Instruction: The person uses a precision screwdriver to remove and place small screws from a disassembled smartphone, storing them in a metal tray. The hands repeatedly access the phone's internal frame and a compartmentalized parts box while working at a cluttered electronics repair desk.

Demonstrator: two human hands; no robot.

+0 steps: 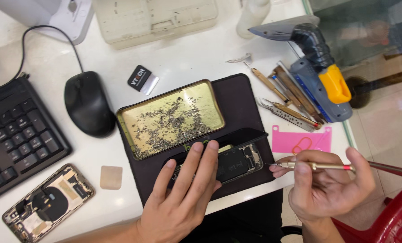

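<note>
The left hand [183,189] lies flat, fingers spread and extended, pressing down on an opened smartphone [230,161] whose back is off and whose dark battery and small boards are exposed. The right hand [329,184] is closed in a pinch around a slim brass-coloured precision screwdriver [318,166], thumb and forefinger near its front, the fine tip pointing at the phone's right end, just beside it.

From the head view, the phone sits on a dark work mat [237,105] near the front edge of the white worktop [187,58], right of its middle. On the mat behind the phone lies a shallow gold-coloured metal tray [170,118] strewn with tiny screws and metal bits. To the right of the mat lie tweezers and wooden-handled picks [288,96], a pink adhesive sheet [302,140] and a grey-and-yellow heat gun [320,74]. At the left are a black mouse [88,103], a black keyboard [16,135] and, near the front left corner, a second opened phone housing [48,202].

The open phone looks light, thin and rigid but fragile inside: ribbon cables and boards would likely bend or tear easily. It is best steadied by the frame edges, as the flat palm does now. The screwdriver is light and stiff; the knurled front is probably the surest grip.
</note>
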